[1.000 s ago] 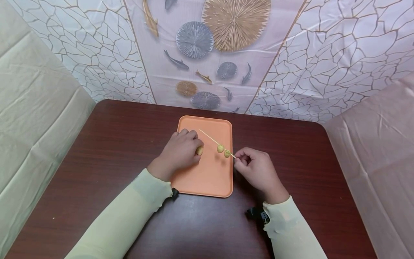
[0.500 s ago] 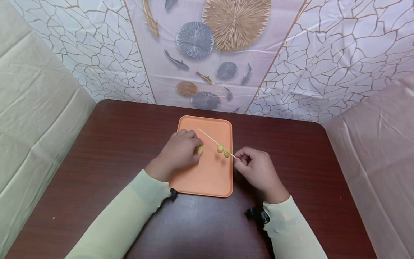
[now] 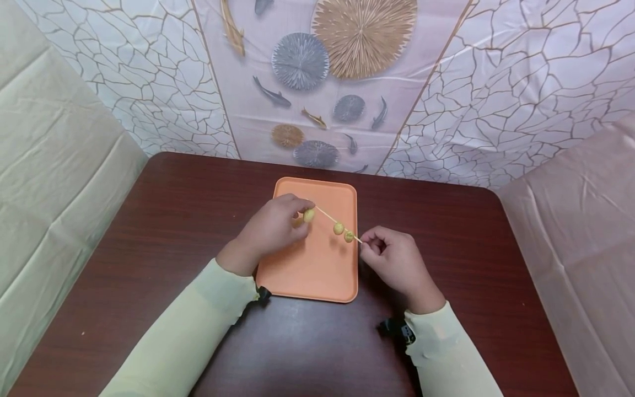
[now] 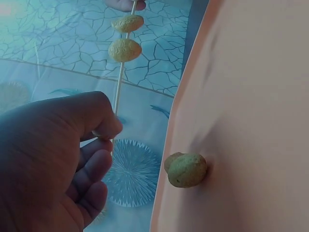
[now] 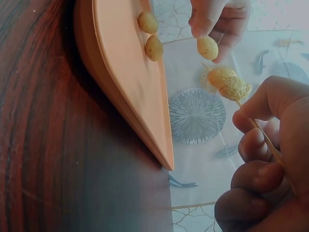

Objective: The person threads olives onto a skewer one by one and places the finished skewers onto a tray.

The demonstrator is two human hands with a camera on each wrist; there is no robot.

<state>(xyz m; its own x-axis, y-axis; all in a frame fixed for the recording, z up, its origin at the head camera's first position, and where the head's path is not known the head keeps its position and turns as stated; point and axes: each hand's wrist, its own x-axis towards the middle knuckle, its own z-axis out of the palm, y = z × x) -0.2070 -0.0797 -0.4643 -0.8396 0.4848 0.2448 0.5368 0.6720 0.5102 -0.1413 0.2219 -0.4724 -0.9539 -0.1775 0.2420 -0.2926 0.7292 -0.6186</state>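
Observation:
My right hand (image 3: 397,262) pinches a thin wooden skewer (image 3: 326,214) near its lower end, beyond the tray's right edge. Two wrinkled, yellowish round food balls (image 4: 125,50) are threaded on the skewer, close together towards that hand. With thumb and fingertips my left hand (image 3: 270,229) pinches another ball (image 5: 207,48), over the tray's left half. In the right wrist view this ball is close to the skewer's pointed tip, with a small gap visible. My left fingers mostly hide the ball in the left wrist view. Two more balls (image 5: 153,48) lie on the orange tray (image 3: 317,270).
The tray lies on a dark reddish-brown table (image 3: 446,237) with rounded far corners. Behind the table hangs a patterned cloth (image 3: 307,99), and plain pale cloth (image 3: 54,182) closes off the sides. Black wrist cameras (image 3: 397,329) stick out at the sleeves.
My left hand has risen from the tray with the ball and moved up towards the skewer's tip. The right hand and skewer have stayed almost still.

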